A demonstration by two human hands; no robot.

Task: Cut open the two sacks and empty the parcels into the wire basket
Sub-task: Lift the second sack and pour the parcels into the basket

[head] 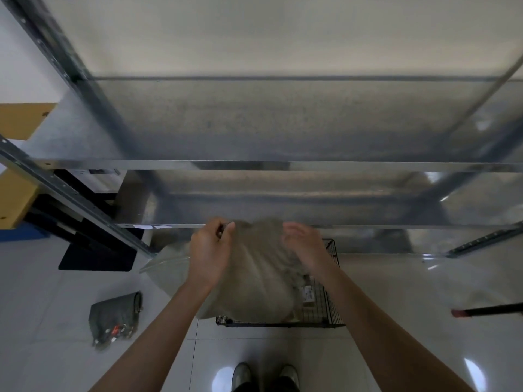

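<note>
Beige sack (pixel 254 278) rises lengthwise from the wire basket (pixel 283 324), its top between my hands: left hand (pixel 209 247) pinches the edge, right hand (pixel 305 244), blurred, clutches the cloth.

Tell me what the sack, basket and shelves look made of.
Sack: beige cloth or plastic weave, matte. It creases softly, but blur hides the weave.
Basket: thin black wire grid, probably coated steel.
Shelves: grey sheet metal, likely galvanised, judging by the mottled sheen and bright reflections.

Matt woven sack (pixel 256 281), black wire basket (pixel 329 301), dull metal shelving (pixel 254 165), glossy floor tiles (pixel 396 349).
</note>
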